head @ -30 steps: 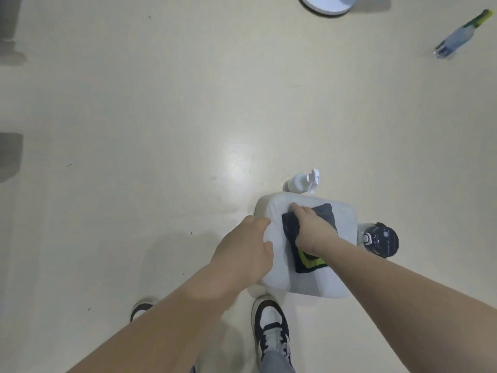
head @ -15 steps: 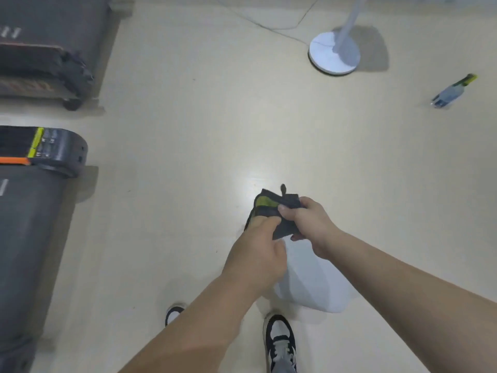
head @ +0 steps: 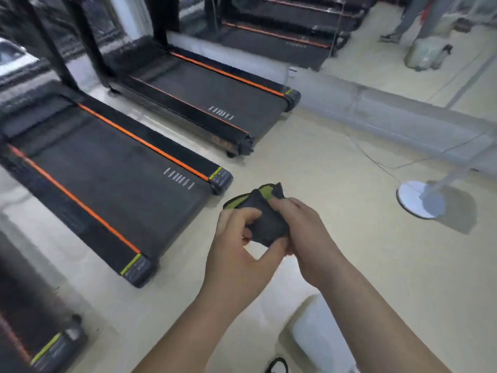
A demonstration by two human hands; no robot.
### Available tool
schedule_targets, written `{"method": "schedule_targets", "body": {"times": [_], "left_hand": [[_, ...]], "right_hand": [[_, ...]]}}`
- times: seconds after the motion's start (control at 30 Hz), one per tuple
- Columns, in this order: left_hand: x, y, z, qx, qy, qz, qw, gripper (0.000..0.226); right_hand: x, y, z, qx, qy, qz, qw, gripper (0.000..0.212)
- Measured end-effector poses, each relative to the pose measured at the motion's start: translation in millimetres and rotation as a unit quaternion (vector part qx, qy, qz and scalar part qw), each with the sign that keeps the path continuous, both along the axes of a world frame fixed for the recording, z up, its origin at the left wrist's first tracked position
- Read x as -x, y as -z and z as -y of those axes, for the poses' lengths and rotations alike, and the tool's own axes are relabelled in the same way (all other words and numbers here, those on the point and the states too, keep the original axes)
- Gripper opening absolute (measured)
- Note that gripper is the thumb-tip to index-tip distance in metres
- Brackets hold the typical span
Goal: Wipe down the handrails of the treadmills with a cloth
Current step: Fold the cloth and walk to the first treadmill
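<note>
Cream-coloured smooth floor fills most of the frame, glossy enough to carry soft reflections, and it runs up to a low pale ledge crossing the upper right, above which a mirror or glass wall repeats the machines; which of the two cannot be told. Three black treadmills lie in a row on the left: the nearest treadmill only shows its end at the lower left corner, the middle treadmill stretches across the left centre with orange side stripes and yellow-green end caps, and the far treadmill sits toward the upper centre, its dark uprights rising out of the top edge. At centre frame, over the bare floor just right of the middle treadmill's end, both hands grip a dark grey cloth with yellow-green trim: the left hand pinches its lower edge between thumb and curled fingers, the right hand closes over its right side. A white round stand base rests at the right edge with a thin cable trailing to it, and a white box-like thing, blurred, sits at the bottom
</note>
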State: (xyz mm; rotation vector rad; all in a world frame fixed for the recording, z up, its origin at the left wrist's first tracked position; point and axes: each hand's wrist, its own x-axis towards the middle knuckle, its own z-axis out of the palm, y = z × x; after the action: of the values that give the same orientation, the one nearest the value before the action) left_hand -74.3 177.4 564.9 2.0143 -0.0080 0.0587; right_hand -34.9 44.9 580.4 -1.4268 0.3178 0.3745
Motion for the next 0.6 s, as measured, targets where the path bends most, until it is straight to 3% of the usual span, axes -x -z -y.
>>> {"method": "schedule_targets", "body": {"times": [0.17, 0.27, 0.47, 0.6], "left_hand": [[57, -29, -89, 0.075, -0.160, -0.028, 0.984, 0.047], [94, -41, -147, 0.117, -0.212, -0.036, 0.970, 0.042], [180, -68, -278, 0.134, -0.284, -0.037, 0.949, 0.040], [240, -77, -371, 0.198, -0.333, -0.020, 0.922, 0.020]], "right_hand": [[49, -44, -114, 0.092, -0.182, 0.107, 0.973, 0.024], [77, -60, -178, 0.108, -0.267, 0.127, 0.949, 0.025], [132, -79, -313, -0.017, -0.412, 0.095, 0.906, 0.027], [175, -75, -414, -0.070, -0.475, 0.040, 0.877, 0.055]]}}
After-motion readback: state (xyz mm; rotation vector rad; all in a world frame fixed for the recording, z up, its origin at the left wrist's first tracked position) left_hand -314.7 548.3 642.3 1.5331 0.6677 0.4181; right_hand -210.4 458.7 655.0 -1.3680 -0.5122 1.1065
